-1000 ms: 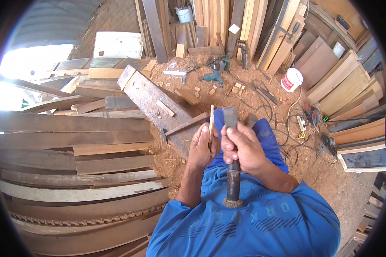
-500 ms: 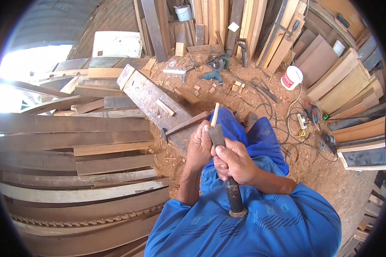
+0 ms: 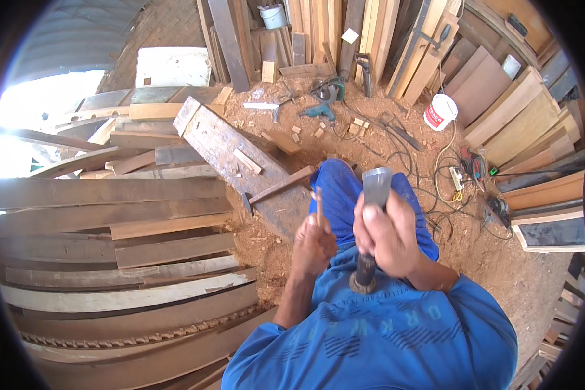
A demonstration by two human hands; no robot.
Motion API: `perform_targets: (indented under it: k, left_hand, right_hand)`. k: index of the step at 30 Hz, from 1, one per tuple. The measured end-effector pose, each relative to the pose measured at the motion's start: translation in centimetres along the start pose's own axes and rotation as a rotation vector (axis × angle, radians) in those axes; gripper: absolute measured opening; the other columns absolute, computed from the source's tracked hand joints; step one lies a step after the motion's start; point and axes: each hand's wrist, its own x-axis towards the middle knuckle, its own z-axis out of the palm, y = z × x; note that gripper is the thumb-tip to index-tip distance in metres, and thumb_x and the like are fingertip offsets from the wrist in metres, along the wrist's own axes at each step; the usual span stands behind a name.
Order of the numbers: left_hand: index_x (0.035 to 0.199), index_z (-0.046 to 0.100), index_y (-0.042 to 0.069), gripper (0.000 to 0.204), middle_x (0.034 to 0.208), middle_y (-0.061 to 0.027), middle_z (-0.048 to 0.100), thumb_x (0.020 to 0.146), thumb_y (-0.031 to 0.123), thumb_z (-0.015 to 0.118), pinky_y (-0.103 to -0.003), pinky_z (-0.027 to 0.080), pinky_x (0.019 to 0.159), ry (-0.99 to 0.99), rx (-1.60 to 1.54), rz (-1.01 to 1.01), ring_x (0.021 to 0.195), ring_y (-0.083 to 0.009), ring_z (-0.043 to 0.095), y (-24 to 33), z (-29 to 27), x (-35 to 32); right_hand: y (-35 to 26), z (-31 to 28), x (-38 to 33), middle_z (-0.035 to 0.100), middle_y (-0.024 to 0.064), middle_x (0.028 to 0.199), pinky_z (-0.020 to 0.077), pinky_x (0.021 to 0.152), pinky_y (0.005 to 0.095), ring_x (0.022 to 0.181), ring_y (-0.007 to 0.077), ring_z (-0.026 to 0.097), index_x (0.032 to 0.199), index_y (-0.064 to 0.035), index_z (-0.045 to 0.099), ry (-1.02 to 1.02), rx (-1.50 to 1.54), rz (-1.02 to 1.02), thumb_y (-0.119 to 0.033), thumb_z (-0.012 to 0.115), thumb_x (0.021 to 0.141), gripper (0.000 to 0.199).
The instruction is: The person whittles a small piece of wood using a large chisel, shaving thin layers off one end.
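Setting: a woodworking yard with a sawdust-covered dirt floor [image 3: 500, 260], seen from above; boards lean along the far edge and the right side.
Planks: a stack of long weathered planks [image 3: 110, 260] fills the left half, lying flat, their edges bent by the lens.
Beam: a thick grey beam [image 3: 240, 156] lies at a slant just ahead of the knees, with a small wooden block on top.
Hammer: a wooden-handled hammer [image 3: 276, 188] rests against the beam's near end.
Floor clutter: a teal power drill [image 3: 318, 112], wood offcuts, tangled cables and a white bucket [image 3: 440, 111] lie toward the far right.
Legs: blue trousers [image 3: 344, 195] sit directly beneath both hands.
Chisel: a broad flat steel blade points away from the person; the dark handle ends in a worn, mushroomed butt. The chisel [image 3: 374, 195] is held over the lap, above the right knee.
Right hand: the right hand [image 3: 387, 234] is clenched around the chisel's shaft.
Left hand: the left hand [image 3: 315, 244] pinches a thin pale wooden stick [image 3: 318, 201], upright, just beside the blade.
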Motion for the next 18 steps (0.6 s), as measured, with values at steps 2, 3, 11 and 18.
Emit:
perform_targets:
  k: [2,3,11,18]
  left_hand:
    - [0.084,0.049,0.01,0.035,0.054,0.004,0.036,0.104,0.037,0.038,-0.023,0.026,0.038,-0.059,-0.326,-0.082,0.042,-0.0056,0.031,1.0,0.6,1.1]
    - [0.086,0.05,0.01,0.036,0.054,0.0044,0.034,0.104,0.038,0.035,-0.022,0.024,0.036,-0.077,-0.368,-0.052,0.041,-0.0057,0.029,1.9,1.3,1.6]
    - [0.084,0.054,0.008,0.035,0.062,0.0042,0.047,0.105,0.031,0.038,-0.021,0.03,0.043,-0.012,0.038,0.213,0.049,-0.0034,0.037,4.6,2.4,5.5]
    - [0.081,0.056,0.008,0.034,0.068,0.0045,0.051,0.104,0.024,0.037,-0.023,0.038,0.056,-0.022,0.369,0.191,0.062,-0.0032,0.044,5.0,0.4,5.0]
  right_hand:
    - [1.6,-1.0,1.1,0.043,-0.0014,0.061,0.0391,0.046,0.0227,0.048,0.0043,0.039,0.098,-0.0045,0.047,0.083,0.203,0.209,-0.025,0.042,0.102,0.022]
    - [2.2,-1.2,1.6,0.044,-0.0006,0.064,0.0407,0.045,0.0232,0.047,0.0051,0.039,0.098,-0.0054,0.047,0.101,0.317,0.235,-0.025,0.044,0.102,0.02]
    - [3.2,1.9,2.2,0.046,-0.0007,0.069,0.0427,0.045,0.0255,0.047,0.0056,0.039,0.1,-0.0069,0.047,-0.1,0.589,0.52,-0.021,0.04,0.102,0.016]
    - [3.9,2.1,0.7,0.044,-0.0017,0.066,0.0412,0.044,0.0258,0.046,0.005,0.038,0.098,-0.0066,0.046,-0.197,0.583,0.582,-0.024,0.042,0.101,0.018]
